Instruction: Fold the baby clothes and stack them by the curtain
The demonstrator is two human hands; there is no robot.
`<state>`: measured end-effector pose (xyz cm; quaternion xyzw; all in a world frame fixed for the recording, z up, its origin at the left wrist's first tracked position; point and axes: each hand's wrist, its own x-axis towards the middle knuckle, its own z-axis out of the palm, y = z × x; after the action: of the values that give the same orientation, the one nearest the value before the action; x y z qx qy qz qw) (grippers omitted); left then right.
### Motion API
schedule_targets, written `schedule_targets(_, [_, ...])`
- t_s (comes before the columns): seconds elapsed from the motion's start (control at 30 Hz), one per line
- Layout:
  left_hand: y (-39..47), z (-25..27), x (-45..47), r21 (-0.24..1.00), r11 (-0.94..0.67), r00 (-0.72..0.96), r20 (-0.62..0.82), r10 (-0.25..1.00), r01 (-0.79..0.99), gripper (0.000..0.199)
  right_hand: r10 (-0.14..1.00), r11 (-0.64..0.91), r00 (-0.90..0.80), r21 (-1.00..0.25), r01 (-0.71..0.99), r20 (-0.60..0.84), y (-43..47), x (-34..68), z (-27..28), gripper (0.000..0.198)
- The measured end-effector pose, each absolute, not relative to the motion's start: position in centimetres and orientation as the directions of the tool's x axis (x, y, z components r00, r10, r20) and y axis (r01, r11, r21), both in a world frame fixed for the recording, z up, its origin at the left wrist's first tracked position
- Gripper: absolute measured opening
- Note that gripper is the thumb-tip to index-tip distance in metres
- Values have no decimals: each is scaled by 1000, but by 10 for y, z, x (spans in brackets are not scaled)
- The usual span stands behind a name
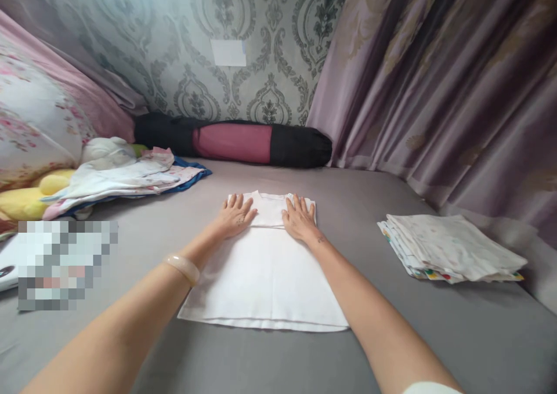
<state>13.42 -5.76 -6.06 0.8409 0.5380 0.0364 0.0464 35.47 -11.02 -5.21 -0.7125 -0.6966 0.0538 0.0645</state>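
Observation:
A white cloth garment (pixel 270 278) lies flat on the grey sheet in front of me, its far end folded over toward me in a short flap. On the left part of that flap rests my left hand (pixel 236 214), palm down with fingers spread. My right hand (pixel 299 217) presses flat on the flap's right part, fingers also apart. Neither hand grips the fabric. A pale bangle (pixel 183 269) circles my left wrist. The garment's near edge shows two layers and spreads wider than the far end.
To the right sits a stack of folded cloths (pixel 455 246). At the left are a loose pile of clothes (pixel 126 176), a yellow plush thing (pixel 26 202) and a blurred-out flat item (pixel 65 266). A long black and maroon bag (pixel 232 143) lies along the wall, beside purple curtains (pixel 418 75).

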Motion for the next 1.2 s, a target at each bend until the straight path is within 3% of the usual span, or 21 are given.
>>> schedule_targets(0.27, [-58,-60,133,84,-438,437,31,899,895,62,1000,-27,27,-172,985,-4,-108,355,-52,59])
schedule_targets(0.4, [-60,-52,137,8,-446,445,56,894,895,56,999,-41,34,-172,984,-39,-109,352,-44,59])
schedule_targets(0.53, [-75,-40,151,-34,-436,437,97,894,899,48,999,7,1,-172,985,47,-121,340,-31,58])
schedule_targets(0.67, [-98,-42,169,25,-506,498,140,856,862,43,996,91,-86,-242,966,31,-141,326,-27,55])
schedule_targets(0.83, [-117,-56,176,120,-501,499,52,865,857,51,993,116,-119,-252,961,1,-156,322,-39,55])
schedule_targets(1.2, [-119,-61,156,157,-558,551,89,830,815,53,980,193,-199,-305,933,12,-156,339,-46,55])
